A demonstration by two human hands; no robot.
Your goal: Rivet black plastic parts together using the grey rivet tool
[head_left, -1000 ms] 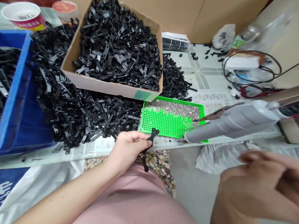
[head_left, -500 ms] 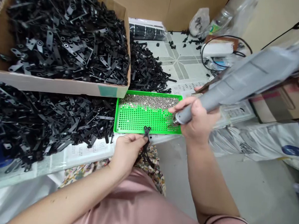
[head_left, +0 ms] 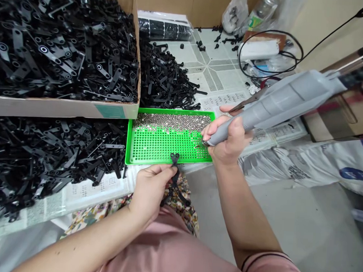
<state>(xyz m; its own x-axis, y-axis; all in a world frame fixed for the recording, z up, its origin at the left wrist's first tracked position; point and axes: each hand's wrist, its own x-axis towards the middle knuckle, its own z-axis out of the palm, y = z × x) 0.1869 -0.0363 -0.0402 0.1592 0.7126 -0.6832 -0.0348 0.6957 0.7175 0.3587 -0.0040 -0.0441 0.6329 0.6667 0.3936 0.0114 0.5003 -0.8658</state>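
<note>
My left hand (head_left: 150,187) pinches a black plastic part (head_left: 174,162) between thumb and fingers. Its forked end with two round holes points up, over the front rim of the green tray (head_left: 127,149); more black arms hang below the fingers. My right hand (head_left: 230,145) is wrapped around a grey powered screwdriver (head_left: 278,103), slanted down to the left. Its metal tip is over the tray's right side, where small screws stand in rows of holes. Loose silver screws (head_left: 173,121) fill the tray's back strip. A dark scissors-like metal tool (head_left: 249,101) sticks out beside the screwdriver; how it is held is hidden.
At the left stands a cardboard box (head_left: 115,110) heaped with black plastic parts. More such parts (head_left: 76,154) are piled before it and behind the tray. Farther back are a plastic-wrapped roll (head_left: 166,29), a looped black cable (head_left: 241,59) and a clear bottle (head_left: 262,16).
The view has shifted, so the box and tray appear farther left. The screwdriver's rear end sits lower and looks sharper. Both hands keep their holds.
</note>
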